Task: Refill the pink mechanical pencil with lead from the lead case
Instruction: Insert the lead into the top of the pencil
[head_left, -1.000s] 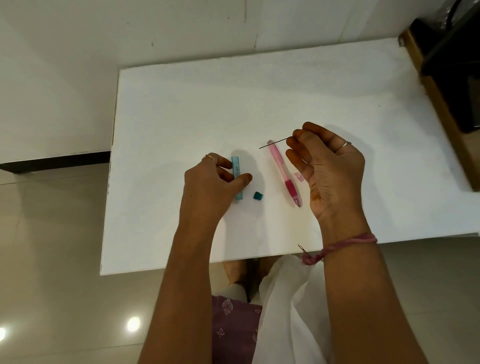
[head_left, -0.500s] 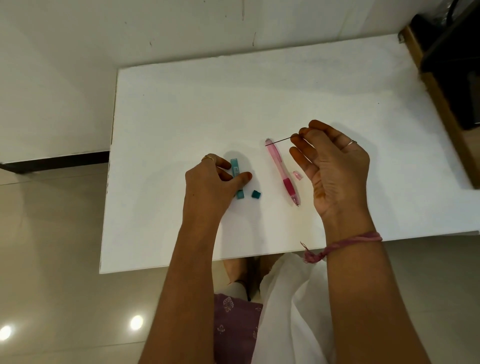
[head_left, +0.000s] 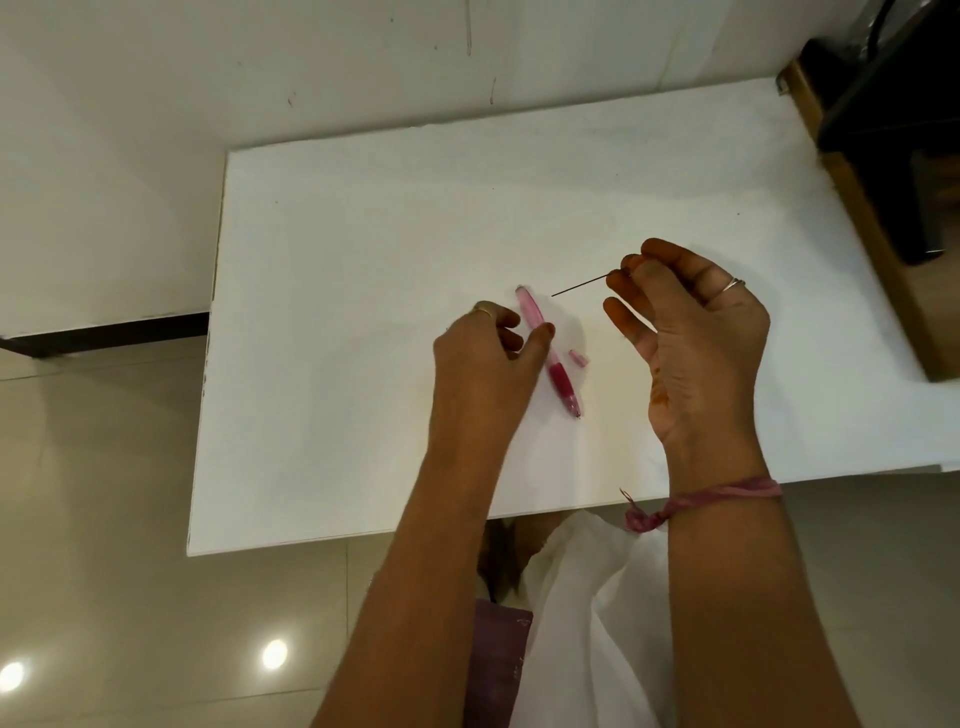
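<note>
Currently: right hand (head_left: 691, 338) pinching pencil lead (head_left: 579, 286) mid-frame, above white table (head_left: 363, 234). Left hand (head_left: 483, 358) closing on pink mechanical pencil (head_left: 548, 348), thumb touching barrel. Small pink cap (head_left: 579, 357) just right.

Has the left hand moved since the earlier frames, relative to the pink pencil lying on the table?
Yes. The left hand has shifted rightward to the pink pencil, its thumb now touching the barrel. Earlier it sat apart, to the pencil's left, on the blue lead case, which is no longer visible.

Both forearms are bare. A pink thread bracelet (head_left: 722, 500) circles the right wrist; each of the hands wears a thin ring. White scarf (head_left: 587, 623) and purple patterned garment (head_left: 496, 670) below the bracelet.
</note>
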